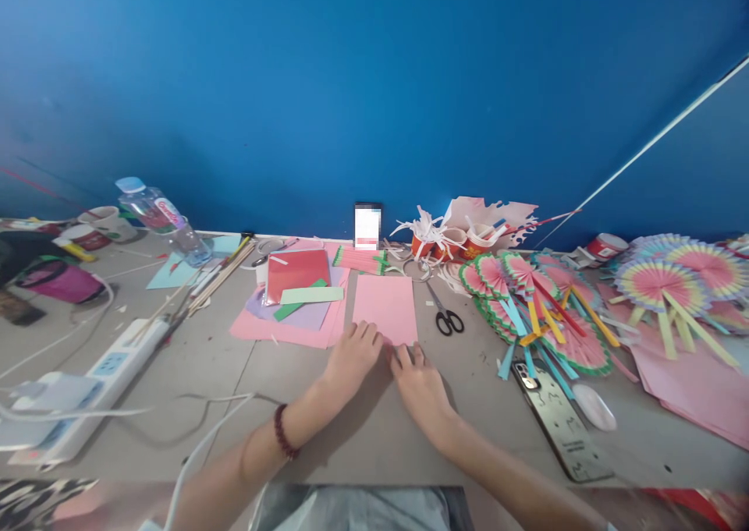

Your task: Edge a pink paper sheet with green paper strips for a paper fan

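A pink sheet of paper (385, 305) lies flat on the grey table in front of me. At its near edge, my left hand (354, 359) covers the lower left corner, fingers bent and pressed on the paper. My right hand (422, 387) grips the same edge near the right corner, thumb close to the left hand. The paper's near edge is partly hidden under my fingers. Left of the sheet is a stack of coloured papers with a red sheet (298, 276) and a light green strip (312, 295) on top. Black-handled scissors (449, 322) rest to the right.
Folded paper fans (576, 340) and a phone (559, 422) occupy the right side, beside a white mouse (594, 406). Paper cups (480, 241) and a small upright screen (368, 227) stand by the blue wall. On the left are a power strip (108, 375) and a leaning bottle (164, 217).
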Motion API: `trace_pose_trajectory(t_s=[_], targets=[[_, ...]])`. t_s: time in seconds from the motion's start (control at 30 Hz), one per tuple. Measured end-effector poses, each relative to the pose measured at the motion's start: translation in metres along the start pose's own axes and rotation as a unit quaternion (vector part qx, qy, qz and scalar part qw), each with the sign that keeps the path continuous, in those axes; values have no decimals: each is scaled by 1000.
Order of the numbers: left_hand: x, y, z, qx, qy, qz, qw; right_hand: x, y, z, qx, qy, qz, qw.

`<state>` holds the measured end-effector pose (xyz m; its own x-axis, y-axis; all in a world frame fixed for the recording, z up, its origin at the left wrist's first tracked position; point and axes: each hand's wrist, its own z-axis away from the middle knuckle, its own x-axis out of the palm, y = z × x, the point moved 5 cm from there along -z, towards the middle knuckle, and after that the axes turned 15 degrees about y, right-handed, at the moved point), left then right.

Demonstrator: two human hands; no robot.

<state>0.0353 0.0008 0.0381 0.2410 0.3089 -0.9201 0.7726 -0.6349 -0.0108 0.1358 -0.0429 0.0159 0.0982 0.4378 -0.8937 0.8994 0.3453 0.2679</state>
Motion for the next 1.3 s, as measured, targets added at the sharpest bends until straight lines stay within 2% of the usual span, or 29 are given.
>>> trace_pose_trajectory(t_s=[0.17,0.37,0.67,1.0,1.3], targets=[[8,26,27,-23,10,-53,998,0,0,1,7,9,0,1000],[14,25,46,-91,31,-45,994,-5,0,0,12,17,-21,1000],[11,23,46,-140,38,-17,989,-4,0,1,8,21,-13,1000],[2,25,40,-129,38,-17,991,-1,0,3,10,22,-6,1000],[2,24,40,-118,47,-27,992,0,-2,4,-10,22,29,999]])
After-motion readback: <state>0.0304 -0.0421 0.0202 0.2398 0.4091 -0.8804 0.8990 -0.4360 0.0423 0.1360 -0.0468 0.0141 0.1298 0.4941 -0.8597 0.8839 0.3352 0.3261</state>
